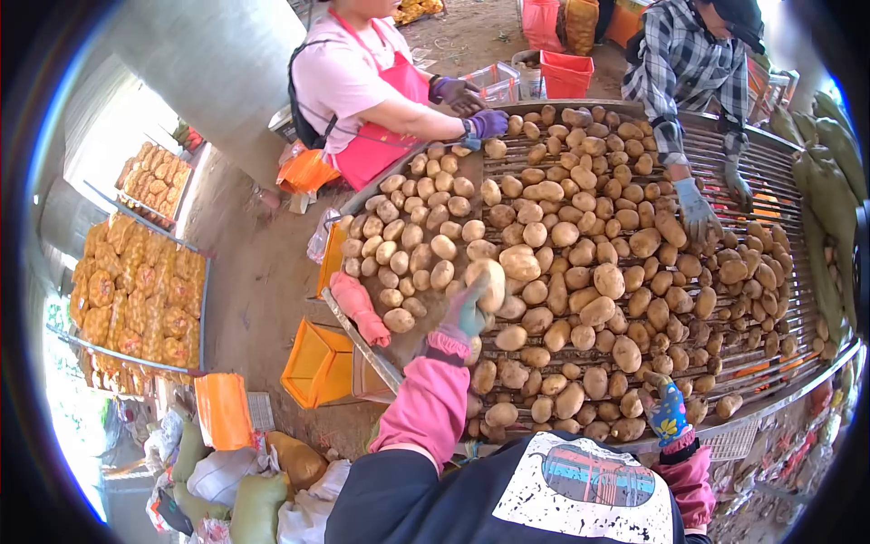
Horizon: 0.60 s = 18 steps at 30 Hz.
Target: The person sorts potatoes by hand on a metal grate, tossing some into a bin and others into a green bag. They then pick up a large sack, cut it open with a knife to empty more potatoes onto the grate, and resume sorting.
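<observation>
1) Landmark: big slatted table with dark metal bars (707, 150), smooth board (459, 169) at its left end, camera wearer at its near edge
2) Left hand (460, 317), grey-green glove, pink cuff: above the table where board meets bars; fingers curled round a large oval tan potato (488, 283), gripping it
3) Right hand (669, 412), blue glove with flower print: low over the table's near edge, right of its middle; fingers bent down at the potatoes there, can't tell if they pinch one
4) Loose brown potatoes (594, 311): thick, mixed sizes, over most of the table's bars; paler batch (412, 236) on the table's left-end board, mostly one layer
5) Person in pink shirt and bright pink apron (385, 118): at the table's far left corner, purple-gloved hand (489, 123) at the rim
6) Person in black-and-white checked shirt (693, 68): at the table's far right side, one blue-grey-gloved hand (696, 213) down among potatoes, the other (739, 184) over bars
7) Crumpled salmon-pink cloth bundle (358, 310): on the table's left edge
8) Square yellow-orange plastic basket (317, 364): on the ground, just left of the table
9) Stacked yellow net sacks (145, 290): well left of the table
10) Long green sacks (829, 159): draped along the table's right edge
</observation>
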Motion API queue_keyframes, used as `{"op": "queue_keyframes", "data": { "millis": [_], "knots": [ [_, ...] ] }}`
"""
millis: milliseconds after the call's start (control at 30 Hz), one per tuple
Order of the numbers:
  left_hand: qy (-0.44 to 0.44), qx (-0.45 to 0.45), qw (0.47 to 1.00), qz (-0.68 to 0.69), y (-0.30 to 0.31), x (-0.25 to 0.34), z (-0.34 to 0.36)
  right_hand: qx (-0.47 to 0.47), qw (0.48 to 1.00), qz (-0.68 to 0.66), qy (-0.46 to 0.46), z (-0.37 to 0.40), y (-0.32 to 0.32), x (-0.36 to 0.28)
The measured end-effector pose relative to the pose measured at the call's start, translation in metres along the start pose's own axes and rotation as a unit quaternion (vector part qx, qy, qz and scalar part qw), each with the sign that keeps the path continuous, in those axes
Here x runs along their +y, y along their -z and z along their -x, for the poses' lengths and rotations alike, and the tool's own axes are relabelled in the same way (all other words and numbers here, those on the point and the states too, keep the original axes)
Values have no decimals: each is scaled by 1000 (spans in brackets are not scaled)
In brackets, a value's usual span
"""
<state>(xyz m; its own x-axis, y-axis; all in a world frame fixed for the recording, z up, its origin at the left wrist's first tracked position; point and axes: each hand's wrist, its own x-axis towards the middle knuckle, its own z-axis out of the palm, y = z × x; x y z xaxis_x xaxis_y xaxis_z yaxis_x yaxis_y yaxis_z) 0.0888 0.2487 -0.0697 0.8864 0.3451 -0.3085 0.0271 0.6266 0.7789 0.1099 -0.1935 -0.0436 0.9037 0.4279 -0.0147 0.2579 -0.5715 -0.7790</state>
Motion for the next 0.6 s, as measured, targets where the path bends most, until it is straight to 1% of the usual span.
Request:
{"op": "queue_keyframes", "data": {
  "millis": [33, 67, 100, 133, 167, 200, 233, 267, 300, 333, 367, 433, 467, 500, 600],
  "knots": [
    [-34, 45, 990, -130, -2, 7, -18, 5, 1000, -2, -20, 1, 0, -2],
    [-69, 90, 960, -257, -5, 15, -35, 9, 999, -4, -39, 1, 0, -4],
    [-93, 46, 949, -298, -27, 34, -35, -12, 999, 15, -41, -2, 0, -9],
    [-100, 8, 907, -408, -39, 40, -40, -33, 998, 36, -42, -8, 2, -15],
    [-105, -32, 852, -511, -51, 40, -46, -54, 996, 57, -44, -16, 3, -21],
    [-110, -71, 785, -606, -66, 42, -51, -53, 996, 73, -19, -26, 2, -30],
    [-58, -127, 685, -715, -87, 51, -54, -53, 995, 90, 5, -40, 0, -42],
    [-84, -145, 643, -747, -84, 33, -64, -53, 992, 106, 30, -54, -1, -47],
    [-110, -162, 598, -777, -72, 9, -79, -49, 990, 126, 42, -70, -10, -31],
    [-137, -178, 550, -805, -67, -4, -89, -49, 990, 122, 56, -89, -10, -50],
    [-18, -204, 510, -835, -84, 10, -80, -49, 989, 118, 70, -110, -11, -71],
    [6, -222, 499, -838, -92, 20, -72, -28, 974, 169, 150, -150, -30, -56],
    [20, -231, 494, -838, -93, 20, -68, -23, 970, 196, 143, -170, -45, -43],
    [67, -259, 472, -840, -93, 19, -65, -20, 965, 221, 138, -186, -56, -32],
    [-19, -259, 449, -855, -65, -11, -66, -75, 966, 247, 12, -212, -80, -40]
  ]
}}
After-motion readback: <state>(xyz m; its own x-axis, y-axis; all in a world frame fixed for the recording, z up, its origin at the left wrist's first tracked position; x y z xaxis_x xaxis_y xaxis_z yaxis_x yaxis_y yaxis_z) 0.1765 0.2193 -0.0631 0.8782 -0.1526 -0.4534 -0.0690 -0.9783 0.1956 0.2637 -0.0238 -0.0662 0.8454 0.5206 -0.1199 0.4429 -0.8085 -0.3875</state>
